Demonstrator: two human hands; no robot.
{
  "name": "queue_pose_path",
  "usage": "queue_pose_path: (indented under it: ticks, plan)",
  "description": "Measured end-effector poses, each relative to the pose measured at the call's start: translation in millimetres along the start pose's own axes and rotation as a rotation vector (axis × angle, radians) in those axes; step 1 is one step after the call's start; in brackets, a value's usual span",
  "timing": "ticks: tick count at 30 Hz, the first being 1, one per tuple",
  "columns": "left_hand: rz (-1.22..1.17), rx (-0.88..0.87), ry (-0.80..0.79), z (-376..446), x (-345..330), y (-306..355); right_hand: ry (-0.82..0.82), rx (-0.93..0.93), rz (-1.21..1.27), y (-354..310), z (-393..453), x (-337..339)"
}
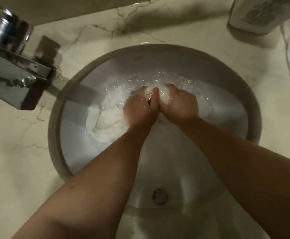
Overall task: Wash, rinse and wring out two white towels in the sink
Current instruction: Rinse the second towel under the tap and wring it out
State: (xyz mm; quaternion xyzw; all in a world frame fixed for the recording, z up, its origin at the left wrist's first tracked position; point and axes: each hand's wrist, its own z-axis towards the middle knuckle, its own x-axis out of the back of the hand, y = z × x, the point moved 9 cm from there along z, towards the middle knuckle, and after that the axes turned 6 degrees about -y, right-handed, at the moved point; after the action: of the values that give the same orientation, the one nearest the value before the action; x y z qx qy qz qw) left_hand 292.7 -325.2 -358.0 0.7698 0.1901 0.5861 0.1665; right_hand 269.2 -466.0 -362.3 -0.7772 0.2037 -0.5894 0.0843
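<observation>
A round white sink [240, 107] holds rippling water. In the water, my left hand [140, 107] and my right hand [180, 104] are pressed together, both gripping a bunched wad of white towel [163, 94] between them. More white towel cloth [106, 123] trails left of my left hand, half under water. I cannot tell whether this is one towel or two.
A chrome faucet [14, 66] juts in from the left over the sink's edge. The marble counter [20, 152] surrounds the basin. A white bottle [254, 16] stands at the back right. An overflow hole [160, 195] sits in the near wall of the sink.
</observation>
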Motion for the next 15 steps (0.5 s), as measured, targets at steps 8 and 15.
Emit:
queue_pose_path:
  ticks: [8, 15]
  plan:
    - [-0.024, -0.032, -0.083, 26, -5, 7, -0.077, 0.044, -0.084, -7, 11, 2]
    - [0.191, -0.151, -0.464, 35, -14, 8, -0.127, 0.069, 0.002, 0, 2, 1]
